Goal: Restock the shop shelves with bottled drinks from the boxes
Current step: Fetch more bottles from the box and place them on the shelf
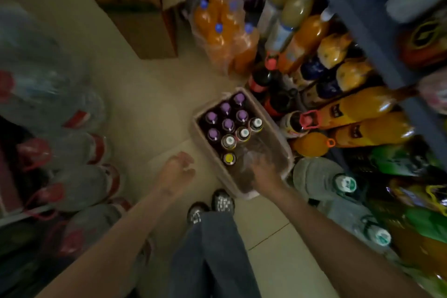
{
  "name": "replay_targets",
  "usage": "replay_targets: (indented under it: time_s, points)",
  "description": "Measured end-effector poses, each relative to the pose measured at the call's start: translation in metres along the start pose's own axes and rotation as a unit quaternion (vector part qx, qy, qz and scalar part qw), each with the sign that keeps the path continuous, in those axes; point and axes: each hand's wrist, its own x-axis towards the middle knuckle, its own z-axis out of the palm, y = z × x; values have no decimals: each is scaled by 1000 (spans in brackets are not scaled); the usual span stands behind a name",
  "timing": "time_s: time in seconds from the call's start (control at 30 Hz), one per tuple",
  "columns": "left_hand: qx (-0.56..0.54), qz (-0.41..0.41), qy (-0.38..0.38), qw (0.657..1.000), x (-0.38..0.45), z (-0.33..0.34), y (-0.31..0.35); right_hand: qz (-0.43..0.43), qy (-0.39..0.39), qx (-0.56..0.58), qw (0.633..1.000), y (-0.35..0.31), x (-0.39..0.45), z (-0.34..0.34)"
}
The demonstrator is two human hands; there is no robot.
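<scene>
The right hand (262, 169) reaches into the box's (285, 150) emptied near end, blurred, its grip unreadable; the left hand (177, 172) hangs loose and empty beside the box's near-left edge, likely for balance; bottles (227, 124) fill the far end, caps up for easy lifting; the shelf (370, 29) stands beyond.

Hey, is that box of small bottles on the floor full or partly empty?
Partly empty. The box holds ten upright bottles at its far end; the near end, where the right hand reaches, has none.
</scene>
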Motion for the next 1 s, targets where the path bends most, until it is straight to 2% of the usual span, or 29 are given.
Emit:
replay_targets:
  time_s: [0.1, 0.13, 0.2, 0.43, 0.57, 0.67, 0.8, 0.87, 1.0]
  points:
    - [62, 7, -41, 997, 56, 32, -28, -48, -4, 1, 999, 2, 70, 50]
    - [58, 1, -47, 997, 70, 42, -39, -56, -20, -6, 998, -2, 87, 61]
    - [27, -11, -64, 998, 94, 62, -59, -87, 1, -15, 996, -1, 123, 88]
    - [-3, -39, -73, 997, 113, 102, -105, -91, 8, -29, 995, 14, 178, 131]
    - [-49, -52, -46, 996, 121, 96, -103, -36, 58, 34, 997, 21, 168, 106]
    - [-71, -30, -51, 996, 121, 98, -81, -10, 78, 106, 991, 28, 145, 53]
    - [-141, 35, -120, 982, 116, 104, -29, -19, 81, 237, 968, 39, 115, -22]
    - [-162, 97, -136, 973, 111, 101, -6, -38, 91, 279, 955, 37, 101, -53]
    - [-81, 172, -146, 971, 106, 77, 38, -102, 67, 301, 946, 16, 59, -117]
